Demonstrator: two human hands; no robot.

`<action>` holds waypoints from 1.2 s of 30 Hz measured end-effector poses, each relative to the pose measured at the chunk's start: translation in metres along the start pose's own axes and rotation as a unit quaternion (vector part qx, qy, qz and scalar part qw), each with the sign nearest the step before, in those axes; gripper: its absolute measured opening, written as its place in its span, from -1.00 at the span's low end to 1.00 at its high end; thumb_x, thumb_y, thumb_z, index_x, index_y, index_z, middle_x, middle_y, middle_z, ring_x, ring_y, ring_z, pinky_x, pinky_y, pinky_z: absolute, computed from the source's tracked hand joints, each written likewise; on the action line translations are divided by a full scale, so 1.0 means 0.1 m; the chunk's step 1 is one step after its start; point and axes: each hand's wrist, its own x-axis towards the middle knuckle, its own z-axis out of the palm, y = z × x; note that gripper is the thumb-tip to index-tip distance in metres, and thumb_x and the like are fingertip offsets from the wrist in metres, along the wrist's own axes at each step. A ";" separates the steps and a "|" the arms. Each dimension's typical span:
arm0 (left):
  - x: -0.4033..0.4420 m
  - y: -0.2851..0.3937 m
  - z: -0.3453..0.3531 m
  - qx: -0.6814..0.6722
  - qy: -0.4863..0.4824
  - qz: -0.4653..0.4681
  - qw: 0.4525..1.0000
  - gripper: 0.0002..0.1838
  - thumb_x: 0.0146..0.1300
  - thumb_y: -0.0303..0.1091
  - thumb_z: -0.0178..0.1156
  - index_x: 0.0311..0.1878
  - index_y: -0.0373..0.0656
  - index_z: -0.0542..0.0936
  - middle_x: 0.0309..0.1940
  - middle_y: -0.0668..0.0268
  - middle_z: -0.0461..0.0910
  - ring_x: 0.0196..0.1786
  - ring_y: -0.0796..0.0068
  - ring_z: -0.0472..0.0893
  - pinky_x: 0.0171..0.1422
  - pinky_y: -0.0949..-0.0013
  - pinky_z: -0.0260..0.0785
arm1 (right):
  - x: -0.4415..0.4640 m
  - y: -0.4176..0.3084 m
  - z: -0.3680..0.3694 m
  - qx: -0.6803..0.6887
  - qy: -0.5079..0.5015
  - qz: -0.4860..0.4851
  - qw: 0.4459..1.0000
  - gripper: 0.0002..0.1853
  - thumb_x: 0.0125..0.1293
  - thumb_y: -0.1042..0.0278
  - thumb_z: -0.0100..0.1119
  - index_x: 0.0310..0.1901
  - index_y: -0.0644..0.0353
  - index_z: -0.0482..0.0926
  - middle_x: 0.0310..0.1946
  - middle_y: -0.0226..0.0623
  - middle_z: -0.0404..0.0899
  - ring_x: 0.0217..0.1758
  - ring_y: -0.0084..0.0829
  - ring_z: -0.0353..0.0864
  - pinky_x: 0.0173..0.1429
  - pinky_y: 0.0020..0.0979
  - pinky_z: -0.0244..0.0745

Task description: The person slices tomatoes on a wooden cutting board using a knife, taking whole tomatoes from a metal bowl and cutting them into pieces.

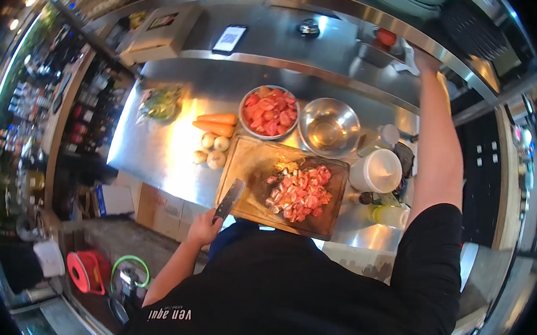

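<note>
My left hand [202,227] is closed around the handle of a wide-bladed knife [230,197], whose blade lies over the left edge of a wooden cutting board [244,166]. A heap of chopped red tomato pieces [299,196] sits on the board's right half. My right arm reaches up to the shelf at the upper right, where my right hand [426,61] grips a white cloth [408,60]; its fingers are partly hidden. Beside the cloth, a red tomato [386,37] sits over a metal container [376,54].
Behind the board stand a bowl of cut tomatoes [268,111] and a steel bowl [329,128]. Carrots [215,124], onions [215,159] and bagged greens [159,102] lie left. A white tub [377,171] and bottles [392,216] stand right. The shelf holds a phone [229,39].
</note>
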 end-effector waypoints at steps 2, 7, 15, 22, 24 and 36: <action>-0.10 0.01 0.02 -0.013 -0.002 -0.007 1.000 -0.67 0.53 -0.14 0.27 0.03 -0.27 0.66 -0.15 -0.16 0.83 0.00 -0.41 0.78 0.16 -0.32 0.61 | 0.24 0.00 0.19 -0.059 -0.047 -0.066 0.995 -0.17 0.60 -0.42 0.22 0.71 -0.10 0.48 0.75 -0.06 0.40 0.82 0.02 0.33 0.82 0.02 0.27; -0.36 -0.04 0.17 -0.020 0.012 -0.059 0.998 -0.67 0.51 -0.17 0.29 0.06 -0.28 0.66 -0.12 -0.12 0.85 0.01 -0.36 0.80 0.20 -0.28 0.63 | 0.74 0.02 0.99 0.124 0.088 -0.228 0.962 -0.21 0.66 -0.39 0.15 0.70 -0.07 0.49 0.76 -0.02 0.38 0.85 0.02 0.28 0.80 0.01 0.30; -0.38 0.07 0.18 0.009 0.052 -0.092 0.994 -0.75 0.47 -0.24 0.32 0.07 -0.17 0.68 -0.16 -0.09 0.84 -0.02 -0.33 0.81 0.16 -0.28 0.64 | 0.61 0.04 0.52 0.100 -0.069 -0.129 0.984 -0.21 0.66 -0.37 0.18 0.70 -0.04 0.49 0.72 0.06 0.44 0.81 0.07 0.33 0.78 -0.01 0.31; 0.24 0.29 -0.02 -0.029 0.111 0.000 0.993 -0.68 0.41 -0.37 0.39 0.18 -0.12 0.63 0.04 -0.05 0.79 0.12 -0.28 0.76 0.19 -0.22 0.62 | -0.52 -0.14 -0.57 0.097 -0.085 -0.068 0.989 -0.53 0.62 0.01 0.32 0.39 0.07 0.74 0.28 0.00 0.77 0.45 0.00 0.70 0.52 -0.06 0.53; 0.44 0.32 -0.05 0.015 0.095 0.084 0.992 -0.61 0.37 -0.42 0.42 0.23 -0.13 0.61 0.08 -0.03 0.74 0.18 -0.29 0.71 0.26 -0.21 0.58 | -1.37 -0.69 -1.30 0.128 -0.026 -0.121 0.984 -0.69 0.55 0.24 0.40 0.23 0.11 0.77 0.05 -0.14 0.77 0.19 -0.15 0.73 0.37 -0.16 0.58; 1.34 0.61 -0.42 0.205 -0.167 0.190 0.945 -0.45 0.43 -0.04 0.46 0.36 -0.04 0.54 0.06 0.04 0.79 0.16 -0.10 0.81 0.27 -0.12 0.65 | -5.72 -1.31 -2.05 0.225 -0.294 0.199 0.907 -0.71 0.41 0.48 0.48 0.13 0.16 0.75 -0.22 -0.39 0.63 -0.13 -0.45 0.65 0.00 -0.35 0.57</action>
